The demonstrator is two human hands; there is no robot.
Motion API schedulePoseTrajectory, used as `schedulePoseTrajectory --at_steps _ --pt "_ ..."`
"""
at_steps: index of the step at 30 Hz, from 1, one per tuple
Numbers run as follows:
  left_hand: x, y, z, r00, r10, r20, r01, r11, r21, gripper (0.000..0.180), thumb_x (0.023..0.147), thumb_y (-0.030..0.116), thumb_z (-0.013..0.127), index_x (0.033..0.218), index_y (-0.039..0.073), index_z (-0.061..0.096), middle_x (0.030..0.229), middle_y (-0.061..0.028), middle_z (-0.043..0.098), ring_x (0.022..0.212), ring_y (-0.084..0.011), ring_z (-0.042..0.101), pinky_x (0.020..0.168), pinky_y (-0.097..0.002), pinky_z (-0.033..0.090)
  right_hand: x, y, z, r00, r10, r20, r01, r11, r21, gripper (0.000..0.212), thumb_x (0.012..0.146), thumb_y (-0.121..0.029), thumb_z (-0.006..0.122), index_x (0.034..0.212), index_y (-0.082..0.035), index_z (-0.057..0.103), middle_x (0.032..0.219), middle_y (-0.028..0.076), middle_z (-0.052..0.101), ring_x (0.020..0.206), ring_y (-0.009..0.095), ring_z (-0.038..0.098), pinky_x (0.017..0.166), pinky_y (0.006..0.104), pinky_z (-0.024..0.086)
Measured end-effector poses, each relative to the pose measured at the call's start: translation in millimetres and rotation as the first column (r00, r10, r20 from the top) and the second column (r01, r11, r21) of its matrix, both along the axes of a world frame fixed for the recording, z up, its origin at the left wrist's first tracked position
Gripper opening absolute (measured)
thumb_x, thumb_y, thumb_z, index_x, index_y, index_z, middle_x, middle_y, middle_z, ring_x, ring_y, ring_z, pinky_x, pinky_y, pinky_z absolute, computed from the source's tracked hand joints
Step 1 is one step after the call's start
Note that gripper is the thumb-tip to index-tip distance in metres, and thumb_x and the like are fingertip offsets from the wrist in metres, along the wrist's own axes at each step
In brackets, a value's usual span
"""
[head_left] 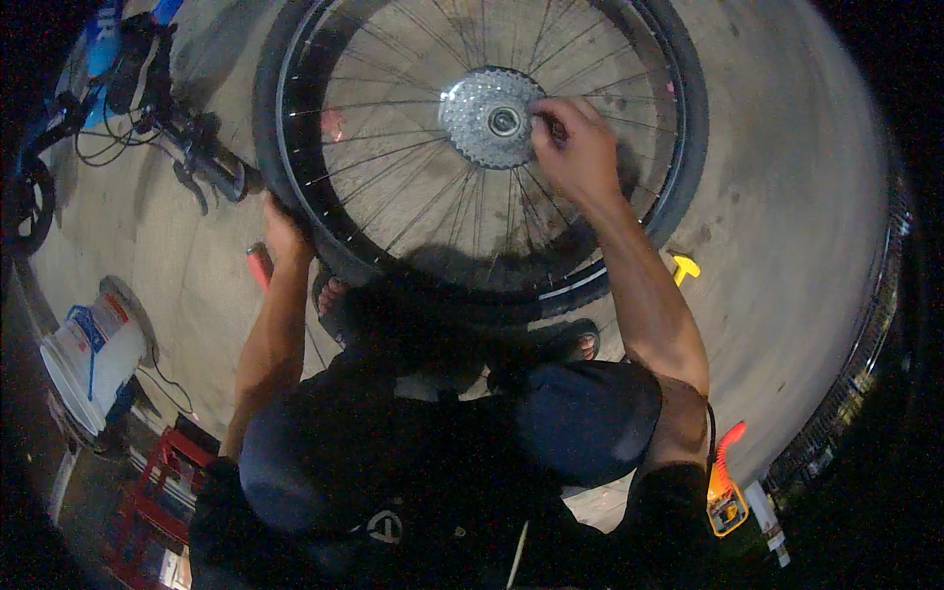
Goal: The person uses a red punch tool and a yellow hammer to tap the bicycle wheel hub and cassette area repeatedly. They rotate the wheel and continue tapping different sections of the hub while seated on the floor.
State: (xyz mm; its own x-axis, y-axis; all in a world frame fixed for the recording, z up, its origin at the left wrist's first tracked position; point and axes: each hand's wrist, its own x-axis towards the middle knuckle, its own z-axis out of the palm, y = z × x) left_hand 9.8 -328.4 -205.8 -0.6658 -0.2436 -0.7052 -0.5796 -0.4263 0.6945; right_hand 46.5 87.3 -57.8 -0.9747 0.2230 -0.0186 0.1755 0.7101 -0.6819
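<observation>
A bicycle wheel (692, 118) with a black tyre and thin dark spokes fills the upper middle. At its hub sits a silver cassette (482, 138) of stacked sprockets, with a round opening at its centre. My right hand (580, 152) is over the cassette's right edge, thumb and fingers curled together; a dark spot shows between them, too unclear to name. My left hand (282, 231) holds the tyre at the wheel's lower left, its fingertips partly hidden by the rubber.
A blue bicycle (103, 54) with its handlebar and cables lies at upper left. Near my left forearm is a red handle (258, 264). A white bucket (118, 344) and red frame (162, 482) lie left; a yellow handle (685, 267) and an orange tool (726, 487) right.
</observation>
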Motion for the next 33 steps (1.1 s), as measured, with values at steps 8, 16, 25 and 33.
schedulePoseTrajectory --at_steps 8,16,25,33 --pt "0.7 -8.1 -12.8 0.993 -0.112 -0.041 0.106 0.985 -0.133 0.068 0.101 0.058 0.035 0.135 0.001 0.05 0.126 -0.0135 0.057 0.109 -0.0277 0.057 0.095 -0.0397 0.046 7.9 14.7 -21.8 0.99 -0.088 -0.114 0.085 0.996 -0.024 0.026 0.081 -0.014 0.065 0.106 -0.008 0.067 0.103 0.015 0.065 0.096 0.035 0.063 0.085 0.0425 0.052" --pt "-1.4 -5.2 -11.8 0.997 -0.074 -0.034 0.072 0.996 -0.059 0.06 0.101 0.054 0.037 0.132 0.005 0.051 0.121 -0.0092 0.059 0.108 -0.0255 0.058 0.095 -0.038 0.047 16.7 21.6 -34.2 0.99 -0.085 -0.111 0.082 0.996 -0.03 0.027 0.081 -0.012 0.066 0.107 -0.007 0.066 0.103 0.016 0.064 0.094 0.036 0.063 0.084 0.043 0.052" --pt "-1.2 19.4 11.7 0.999 -0.052 0.009 0.053 0.996 -0.072 0.056 0.1 0.053 0.037 0.125 0.005 0.053 0.116 -0.0092 0.059 0.1 -0.0239 0.058 0.09 -0.0376 0.049 22.6 18.9 -34.0 0.991 -0.015 -0.132 0.017 1.0 0.015 0.034 0.08 -0.008 0.068 0.114 -0.008 0.064 0.108 0.012 0.062 0.094 0.028 0.062 0.081 0.0357 0.052" --pt "-3.0 26.2 25.7 0.999 -0.039 -0.006 0.038 0.994 -0.098 0.057 0.101 0.051 0.034 0.132 0.007 0.051 0.123 -0.0096 0.059 0.108 -0.0283 0.059 0.095 -0.0413 0.048 16.4 9.2 -22.9 0.964 0.12 -0.238 -0.123 0.992 0.001 0.052 0.071 -0.013 0.074 0.121 -0.009 0.06 0.122 0.015 0.053 0.113 0.037 0.05 0.097 0.0458 0.043"
